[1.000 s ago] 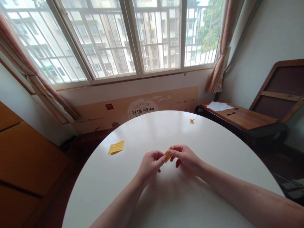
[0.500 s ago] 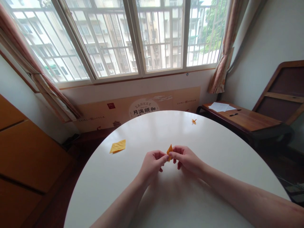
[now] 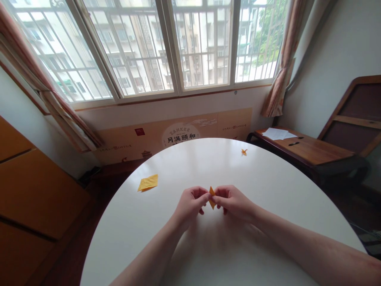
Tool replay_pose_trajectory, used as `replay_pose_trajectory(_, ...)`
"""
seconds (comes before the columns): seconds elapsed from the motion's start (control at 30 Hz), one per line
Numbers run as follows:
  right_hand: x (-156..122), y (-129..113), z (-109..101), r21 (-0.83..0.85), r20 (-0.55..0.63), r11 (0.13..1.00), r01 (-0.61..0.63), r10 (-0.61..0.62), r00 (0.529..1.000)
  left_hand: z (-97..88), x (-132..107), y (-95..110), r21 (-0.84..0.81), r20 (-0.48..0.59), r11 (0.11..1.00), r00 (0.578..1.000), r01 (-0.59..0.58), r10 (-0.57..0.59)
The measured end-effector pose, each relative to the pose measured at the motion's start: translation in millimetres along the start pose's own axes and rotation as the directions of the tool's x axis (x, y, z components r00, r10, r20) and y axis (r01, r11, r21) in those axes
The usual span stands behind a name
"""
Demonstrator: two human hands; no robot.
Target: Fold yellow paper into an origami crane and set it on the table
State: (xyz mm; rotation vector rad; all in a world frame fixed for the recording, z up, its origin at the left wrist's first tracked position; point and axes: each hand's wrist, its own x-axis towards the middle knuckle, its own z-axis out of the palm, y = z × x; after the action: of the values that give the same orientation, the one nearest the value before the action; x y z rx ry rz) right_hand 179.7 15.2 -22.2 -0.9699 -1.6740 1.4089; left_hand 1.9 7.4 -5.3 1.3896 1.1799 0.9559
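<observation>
Between my two hands is a small folded piece of orange paper point(image 3: 212, 203), a narrow diamond standing on its point. My left hand point(image 3: 193, 202) pinches its left edge between thumb and forefinger. On the other edge, my right hand point(image 3: 231, 198) grips it the same way, with the other fingers curled beneath. Part of the paper is hidden by the fingertips. Both hands are just above the white round table point(image 3: 253, 246). A finished-looking orange paper crane point(image 3: 244, 151) stands near the table's far right edge.
Some yellow-orange paper sheets point(image 3: 148, 182) lie at the table's left. Beyond the right edge, a low wooden side table point(image 3: 321, 149) holds white papers point(image 3: 278, 134) and a dark pen point(image 3: 293, 143). A barred window point(image 3: 205, 47) is behind the table.
The orange paper has turned between my fingers: its upper tip sits lower and leans less to the right, while its lower tip reaches further down. Both hands keep their pinch.
</observation>
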Motion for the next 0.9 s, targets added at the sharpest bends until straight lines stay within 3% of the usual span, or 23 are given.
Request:
replay_pose_trajectory(0.37, 2.0, 3.8, 1.2, 0.041, -0.038, 0.999, -0.017, 0.018, 0.999, 1.0, -1.8, 4.3, -0.052, -0.102, 0.999, 0.995, 0.015, -0.020)
replay_pose_trajectory(0.73, 2.7, -1.1, 0.1, 0.229, -0.118, 0.972, 0.047, -0.020, 0.993, 3.7, -4.1, 5.1, -0.014, 0.033, 0.998, 0.997, 0.064, -0.064)
replay_pose_trajectory(0.9, 1.9, -3.0, 0.4, 0.227, -0.097, 0.972, 0.064, -0.043, 0.994, 1.8, -3.9, 7.0, -0.109, -0.003, 0.986, 0.992, 0.126, -0.127)
